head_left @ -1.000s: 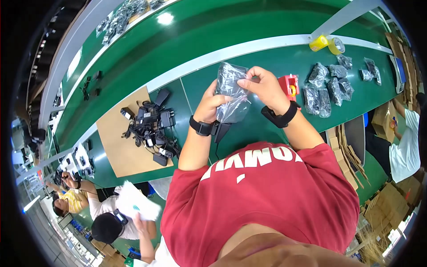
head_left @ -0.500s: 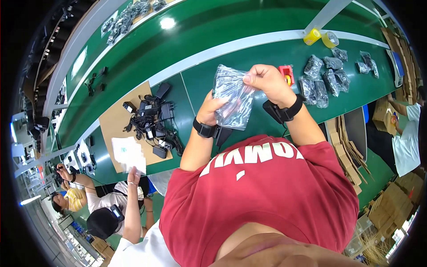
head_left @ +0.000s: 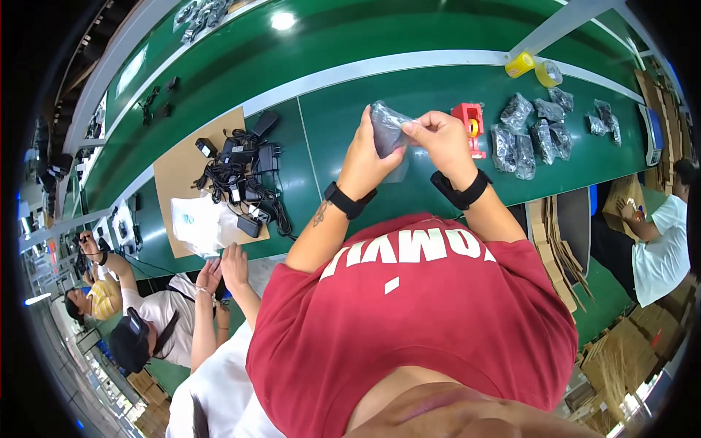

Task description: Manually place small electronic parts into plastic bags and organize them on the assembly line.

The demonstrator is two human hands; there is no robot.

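Observation:
Above the green bench, my left hand [head_left: 367, 162] is wrapped round a dark item in a clear plastic bag [head_left: 387, 130]. The bag is drawn tight and narrow at its upper part, and a loose flap hangs below. My right hand [head_left: 442, 143] pinches the bag's right edge between thumb and fingers. What lies inside the bag cannot be made out. Just right of my right hand stands a red tape dispenser [head_left: 472, 130] with a yellow roll in it.
Black power adapters with cables [head_left: 237, 171] lie piled on a brown cardboard sheet [head_left: 169, 164] at left, beside clear bags [head_left: 196, 225]. A co-worker's hands [head_left: 234, 269] are near those. Wrapped bundles [head_left: 517, 111], a yellow tape roll [head_left: 520, 65] and a scale-like device [head_left: 648, 124] are at right.
The bag, spread flat before, is now folded narrow round the dark item. My left hand has turned and moved up round it. A co-worker's second hand has come to the clear bags.

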